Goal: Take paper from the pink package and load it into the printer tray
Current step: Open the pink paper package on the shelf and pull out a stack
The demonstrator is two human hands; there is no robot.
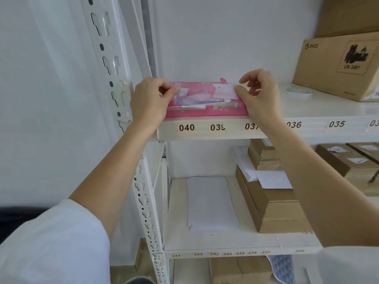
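Note:
The pink package [207,110] lies flat at the left end of the upper white shelf [307,111], above the labels 040 to 037. Its torn wrapper is open on top. My left hand [149,101] grips the package's left end, thumb and fingers pinching the wrapper's top edge. At the package's right end, my right hand [260,95] presses its thumb on the top corner, with the fingers curled above. No printer tray is in view.
A PICO cardboard box [338,66] and a tape roll [299,93] sit on the same shelf to the right. On the shelf below lie loose white sheets [211,203] and brown boxes [272,201]. A perforated white upright [114,78] stands left of the package.

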